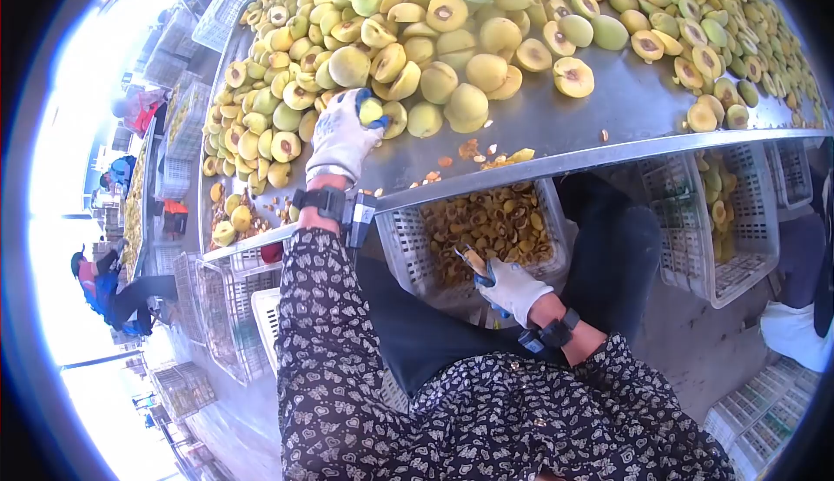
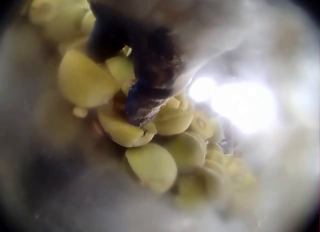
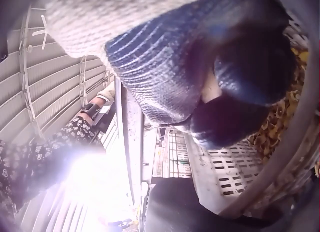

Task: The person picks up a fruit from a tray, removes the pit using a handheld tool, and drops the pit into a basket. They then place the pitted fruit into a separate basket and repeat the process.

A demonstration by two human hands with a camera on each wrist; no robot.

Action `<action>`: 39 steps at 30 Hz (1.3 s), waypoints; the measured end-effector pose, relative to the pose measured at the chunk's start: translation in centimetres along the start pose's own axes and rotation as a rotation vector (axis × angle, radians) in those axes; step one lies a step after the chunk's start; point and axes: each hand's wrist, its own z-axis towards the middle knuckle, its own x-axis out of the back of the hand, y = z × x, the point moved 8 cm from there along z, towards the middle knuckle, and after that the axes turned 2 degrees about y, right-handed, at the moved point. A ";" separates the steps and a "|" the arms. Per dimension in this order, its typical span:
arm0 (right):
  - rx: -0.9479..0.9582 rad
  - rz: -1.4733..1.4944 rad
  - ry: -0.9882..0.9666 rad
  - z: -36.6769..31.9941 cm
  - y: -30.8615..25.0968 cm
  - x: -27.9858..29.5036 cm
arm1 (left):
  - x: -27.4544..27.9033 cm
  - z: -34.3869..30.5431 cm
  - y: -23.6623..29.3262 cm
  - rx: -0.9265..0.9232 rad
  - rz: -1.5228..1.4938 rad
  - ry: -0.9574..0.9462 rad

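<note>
At the near edge of the fruit pile, the left hand [image 1: 340,138] wears a white glove with blue fingers and grips a yellow-green fruit piece [image 1: 371,112]. In the left wrist view its dark fingers [image 2: 150,86] bend over halved fruit [image 2: 120,127]. Low over a crate of brown-yellow pieces [image 1: 495,225], the gloved right hand [image 1: 514,290] holds a small brownish object [image 1: 473,261], too small to identify. The right wrist view shows blue fingers [image 3: 165,66] curled round something pale tan [image 3: 211,89], mostly hidden.
Halved fruits [image 1: 447,12] cover much of the metal table [image 1: 530,134], whose raised front rim [image 1: 486,177] runs between the hands. Scraps lie near the rim. Another white crate [image 1: 751,264] stands at the right, more crates [image 1: 230,325] at the left. People [image 1: 104,286] are at the far left.
</note>
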 end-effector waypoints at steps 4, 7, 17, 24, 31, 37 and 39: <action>-0.006 0.056 0.011 -0.9 -0.5 0.5 | 1.1 -5.3 -3.1 0.371 -1.275 0.162; -0.004 0.125 0.057 -0.8 -0.9 0.9 | 1.7 -9.8 -2.4 0.334 -2.125 0.171; 0.285 0.298 0.032 -6.5 -13.1 1.7 | -2.3 -19.2 1.4 0.574 -2.540 0.335; 0.371 -0.030 0.146 -5.5 -12.9 -0.8 | 0.0 -20.7 3.2 0.344 -1.609 0.353; 0.473 -0.194 0.273 -5.6 -11.2 -2.5 | -5.1 -21.6 2.9 0.583 -2.349 0.304; 0.233 0.085 0.046 -5.6 -9.7 -3.1 | -6.8 -22.5 2.6 0.718 -2.034 0.329; 0.043 0.653 -0.334 -6.1 -9.2 -4.9 | -7.0 -22.6 2.6 0.735 -2.021 0.317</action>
